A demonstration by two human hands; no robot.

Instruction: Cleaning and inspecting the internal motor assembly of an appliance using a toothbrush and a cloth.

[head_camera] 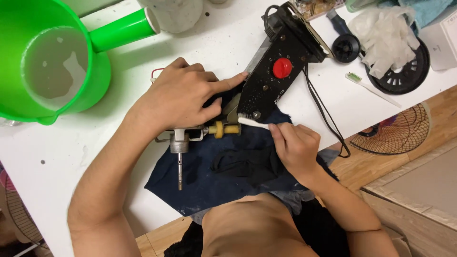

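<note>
Right hand (pixel 296 145), toothbrush (pixel 252 123) at panel (pixel 273 78) edge.

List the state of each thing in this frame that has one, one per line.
Left hand: pressing down on the fan motor unit.
Right hand: pinching a white brush.
White brush: bristles against the black control panel.
Black control panel: detached, lying tilted on the table.
Green jug: upright, cloudy water inside.
Dark cloth: spread under the parts.

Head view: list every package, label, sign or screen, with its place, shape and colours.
Printed black control panel: centre of the white table, long and tilted, round red knob, pale dial marks around it.
White box: right edge, flat, rectangular, partly cut off, faint print.
No screens or signs show.
</note>
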